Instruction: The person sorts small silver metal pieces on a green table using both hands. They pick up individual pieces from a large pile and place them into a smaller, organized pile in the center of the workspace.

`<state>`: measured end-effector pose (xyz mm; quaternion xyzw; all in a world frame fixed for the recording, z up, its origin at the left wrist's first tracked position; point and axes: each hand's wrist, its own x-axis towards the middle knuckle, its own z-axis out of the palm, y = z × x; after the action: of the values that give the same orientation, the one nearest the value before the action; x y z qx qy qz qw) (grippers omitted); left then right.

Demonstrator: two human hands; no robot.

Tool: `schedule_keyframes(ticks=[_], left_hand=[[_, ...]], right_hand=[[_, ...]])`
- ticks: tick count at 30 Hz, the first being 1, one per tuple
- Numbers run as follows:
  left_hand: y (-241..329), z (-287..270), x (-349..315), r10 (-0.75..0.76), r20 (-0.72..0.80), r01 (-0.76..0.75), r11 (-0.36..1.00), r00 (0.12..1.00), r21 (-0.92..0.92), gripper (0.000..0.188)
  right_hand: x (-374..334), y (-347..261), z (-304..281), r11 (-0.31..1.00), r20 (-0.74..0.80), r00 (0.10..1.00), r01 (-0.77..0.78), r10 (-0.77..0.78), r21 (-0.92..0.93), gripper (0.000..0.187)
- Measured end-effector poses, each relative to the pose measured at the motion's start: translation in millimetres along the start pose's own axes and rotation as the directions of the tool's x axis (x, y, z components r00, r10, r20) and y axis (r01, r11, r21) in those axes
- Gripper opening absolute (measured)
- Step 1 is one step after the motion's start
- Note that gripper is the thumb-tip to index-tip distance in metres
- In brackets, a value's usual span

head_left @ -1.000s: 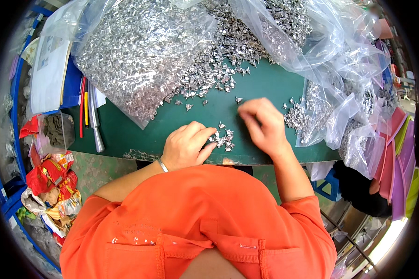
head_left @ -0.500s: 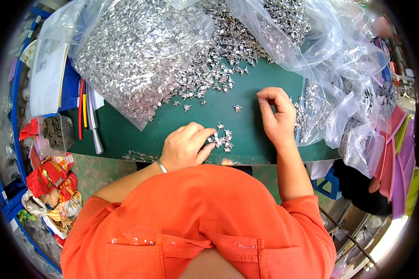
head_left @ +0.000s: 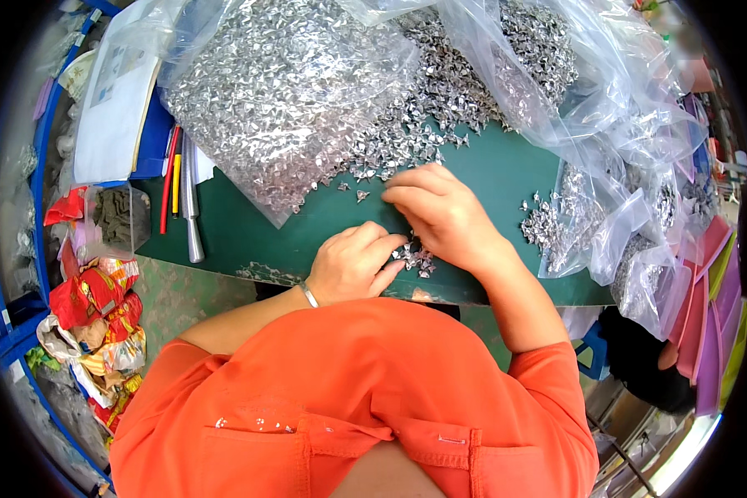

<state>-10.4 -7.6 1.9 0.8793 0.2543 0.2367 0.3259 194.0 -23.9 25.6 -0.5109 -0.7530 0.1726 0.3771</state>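
Observation:
Small silvery metal pieces with pointed arms lie in a little group (head_left: pixel 421 261) near the table's front edge. My left hand (head_left: pixel 350 264) rests at the left side of this group, its thumb and index finger apart with their tips against the pieces. Just above the group is my right hand (head_left: pixel 444 214), with its fingers curled together and pointing left. Whatever its fingertips may hold is hidden. Beyond both hands spreads a large heap of the same metal pieces (head_left: pixel 398 137), partly under a clear plastic bag (head_left: pixel 282 100) full of them.
On the green table (head_left: pixel 490 187), a smaller pile of pieces (head_left: pixel 542 224) spills from clear bags at the right. A red pen (head_left: pixel 170 178), a yellow pen (head_left: pixel 177 187) and a grey metal rod (head_left: pixel 192 212) lie at the left, beside a clear box (head_left: pixel 141 217).
My right hand has moved left from beside the right pile to above the small group. My left hand stays beside the group. The whole view has shifted slightly.

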Motion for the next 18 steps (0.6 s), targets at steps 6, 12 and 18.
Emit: schedule_keyframes(ticks=[6, 12, 18], left_hand=[[-3.8, 0.2, -1.2, 0.018, 0.021, -0.018, 1.000, 1.000, -0.023, 0.032], [-0.6, 0.4, -0.4, -0.005, -0.011, 0.005, 1.000, 1.000, -0.017, 0.032], [-3.4, 1.8, -1.4, 0.013, -0.010, -0.014, 0.999, 1.000, -0.036, 0.031]], right_hand=[[-8.6, 12.1, -1.5, 1.000, 0.162, 0.987, -0.007, 0.005, 0.012, 0.015], [-19.5, 11.6, -16.8, 0.971, -0.042, 0.970, -0.238, 0.239, 0.034, 0.014], [-8.7, 10.4, 6.2, 0.994, -0.022, 0.999, -0.047, 0.045, -0.095, 0.016]])
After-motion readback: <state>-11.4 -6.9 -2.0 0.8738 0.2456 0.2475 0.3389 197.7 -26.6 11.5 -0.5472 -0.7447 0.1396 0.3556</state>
